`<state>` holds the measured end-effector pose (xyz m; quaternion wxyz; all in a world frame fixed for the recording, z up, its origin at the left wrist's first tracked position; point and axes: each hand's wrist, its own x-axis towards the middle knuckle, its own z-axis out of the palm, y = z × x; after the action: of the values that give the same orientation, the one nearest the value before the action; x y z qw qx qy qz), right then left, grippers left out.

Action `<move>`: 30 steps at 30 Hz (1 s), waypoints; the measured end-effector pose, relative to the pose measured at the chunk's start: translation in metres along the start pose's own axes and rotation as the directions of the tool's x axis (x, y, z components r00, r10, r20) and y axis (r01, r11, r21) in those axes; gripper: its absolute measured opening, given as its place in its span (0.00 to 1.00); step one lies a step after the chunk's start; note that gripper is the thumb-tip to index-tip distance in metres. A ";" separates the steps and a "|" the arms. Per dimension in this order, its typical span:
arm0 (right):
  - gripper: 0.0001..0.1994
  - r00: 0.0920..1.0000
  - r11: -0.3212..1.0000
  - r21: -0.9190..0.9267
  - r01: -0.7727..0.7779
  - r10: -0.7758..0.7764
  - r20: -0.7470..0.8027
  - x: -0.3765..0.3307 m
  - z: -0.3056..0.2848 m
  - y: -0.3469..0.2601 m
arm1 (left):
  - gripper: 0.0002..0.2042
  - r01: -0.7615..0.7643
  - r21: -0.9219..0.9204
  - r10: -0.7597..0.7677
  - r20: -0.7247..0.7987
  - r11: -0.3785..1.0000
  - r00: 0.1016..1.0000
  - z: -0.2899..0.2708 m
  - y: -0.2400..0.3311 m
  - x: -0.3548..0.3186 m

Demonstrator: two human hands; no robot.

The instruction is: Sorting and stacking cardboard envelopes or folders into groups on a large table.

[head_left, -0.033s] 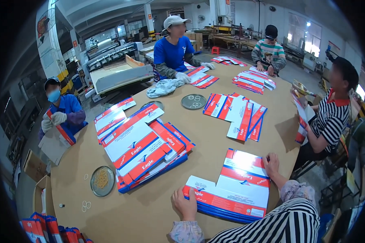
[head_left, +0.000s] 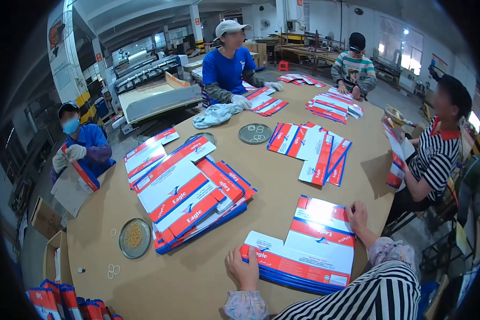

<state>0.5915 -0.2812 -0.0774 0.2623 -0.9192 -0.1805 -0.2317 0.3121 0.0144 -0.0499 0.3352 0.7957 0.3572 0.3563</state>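
Note:
A stack of flat, die-cut carton blanks (head_left: 314, 250), printed red, white and blue, lies at the near right edge of the table. Its outline is stepped, with a notch at the upper left. My left hand (head_left: 243, 269) grips the stack's left end, thumb on top and fingers along the side. At the right edge, my right hand (head_left: 358, 217) curls round the upper corner; some of its fingertips are hidden. Left of this stack is a bigger, uneven pile of the same blanks (head_left: 192, 194), and a smaller fanned pile (head_left: 309, 149) lies beyond my hands.
The brown table (head_left: 181, 282) bears a round dish (head_left: 124, 246) of rubber bands, several loose bands, and another dish (head_left: 245, 136). Co-workers handle blanks around the table, one at the right (head_left: 437, 160) close by. A grey cloth (head_left: 216, 116) lies at the far side. Boxed blanks (head_left: 50, 301) stand lower left.

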 end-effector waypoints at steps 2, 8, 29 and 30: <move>0.11 1.000 1.000 0.012 0.004 -0.004 -0.024 0.002 0.001 0.001 | 0.13 0.016 -0.053 -0.015 0.015 0.998 1.000 0.000 0.000 0.001; 0.11 0.999 0.999 0.009 -0.043 0.043 -0.002 0.004 0.000 -0.004 | 0.12 0.059 -0.083 -0.057 0.029 0.995 0.998 0.000 0.001 0.003; 0.11 0.996 0.996 -0.038 -0.075 0.076 0.035 0.004 -0.004 -0.011 | 0.13 0.079 -0.099 -0.077 0.022 0.992 0.997 0.000 0.002 0.003; 0.11 0.997 0.997 -0.044 -0.067 0.069 0.035 0.004 -0.004 -0.010 | 0.13 0.082 -0.100 -0.080 0.024 0.992 0.997 -0.001 0.003 0.003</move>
<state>0.5886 -0.2744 -0.0683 0.2472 -0.9342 -0.1488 -0.2098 0.3137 0.0154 -0.0467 0.3926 0.7662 0.3673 0.3520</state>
